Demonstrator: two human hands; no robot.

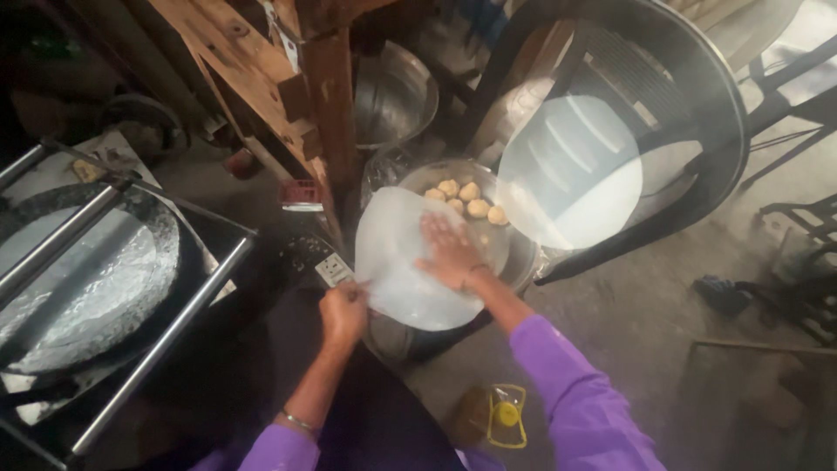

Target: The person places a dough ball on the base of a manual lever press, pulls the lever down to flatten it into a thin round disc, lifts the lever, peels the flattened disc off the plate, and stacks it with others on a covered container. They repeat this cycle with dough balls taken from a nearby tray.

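A thin round sheet of pale dough lies draped over a round metal tray. My left hand pinches the sheet's near-left edge. My right hand rests flat on top of the sheet, fingers spread. Several small dough balls sit at the far side of the tray, just beyond my right fingertips. A second pale round sheet hangs over the seat of a dark plastic chair to the right.
A large round griddle under metal bars stands at the left. A wooden post rises behind the tray, with a metal bowl beyond it. A yellow-capped bottle lies on the floor near my right sleeve.
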